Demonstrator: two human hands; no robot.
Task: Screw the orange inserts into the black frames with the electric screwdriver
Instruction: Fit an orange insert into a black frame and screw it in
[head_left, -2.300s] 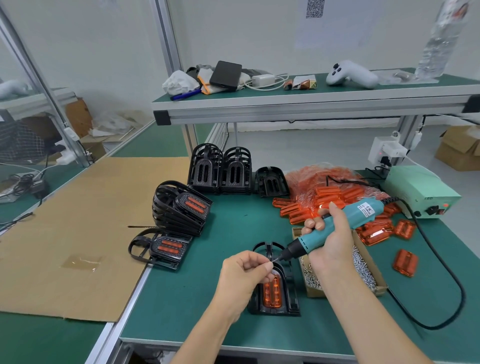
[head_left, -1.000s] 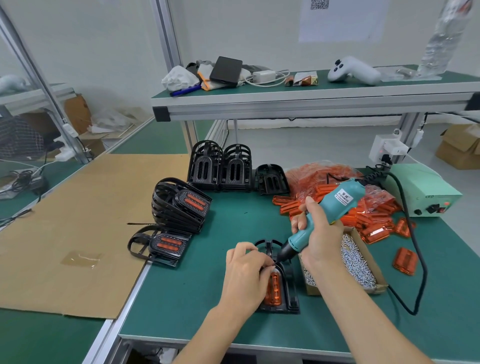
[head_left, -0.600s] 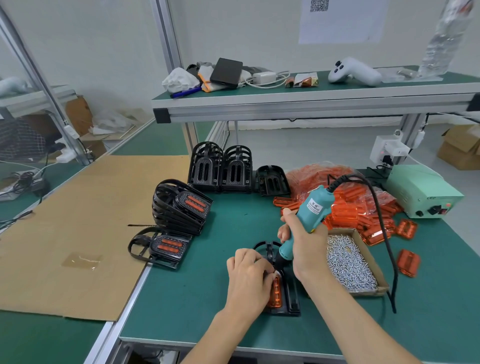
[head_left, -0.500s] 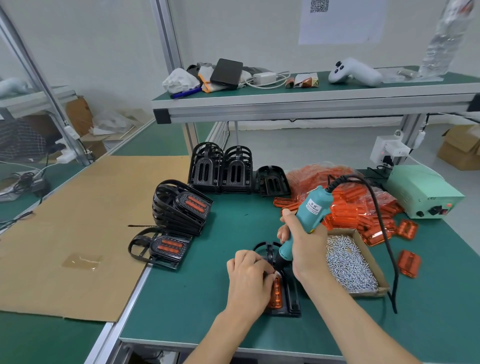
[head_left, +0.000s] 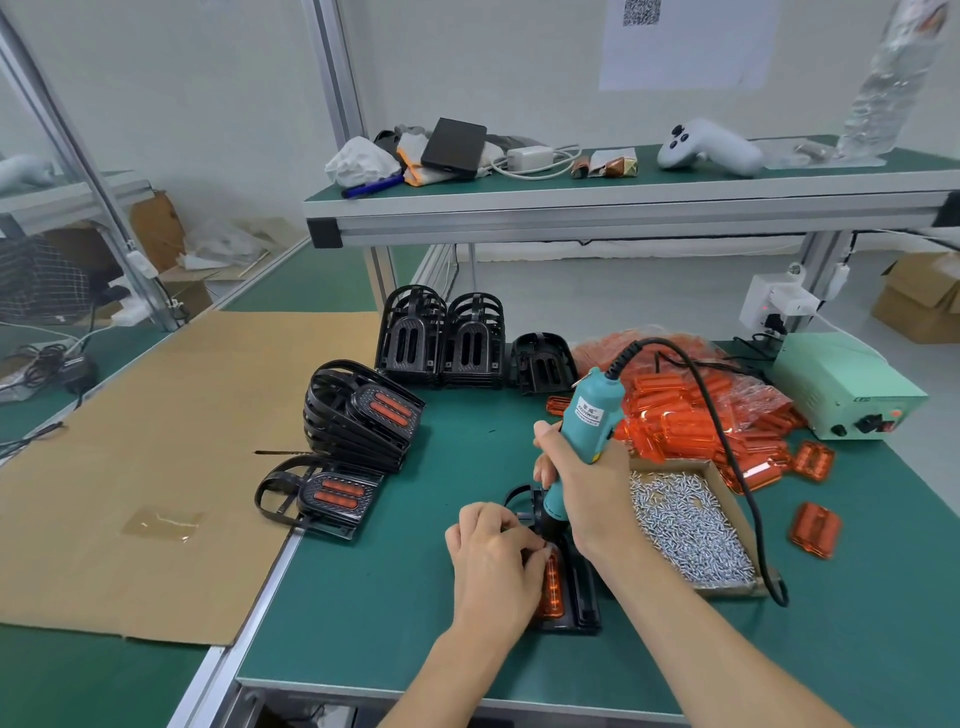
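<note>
Green matting is covering the table (head_left: 374, 613), with a brown cardboard sheet (head_left: 156, 467) lying at left. Loose translucent orange inserts (head_left: 696, 421) are piling at far right. Near centre, a black plastic frame (head_left: 584, 605) is lying flat, an orange insert (head_left: 551, 582) sitting inside. The right hand (head_left: 582, 493) is grasping the teal electric screwdriver (head_left: 589, 421), tip down on the frame. The left hand (head_left: 493, 561) is pinching at the insert's far end.

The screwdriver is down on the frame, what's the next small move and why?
Probably press straight down and run the screwdriver: the right hand holds it nearly upright over the black frame, and the left hand steadies things beside the orange insert.
</note>
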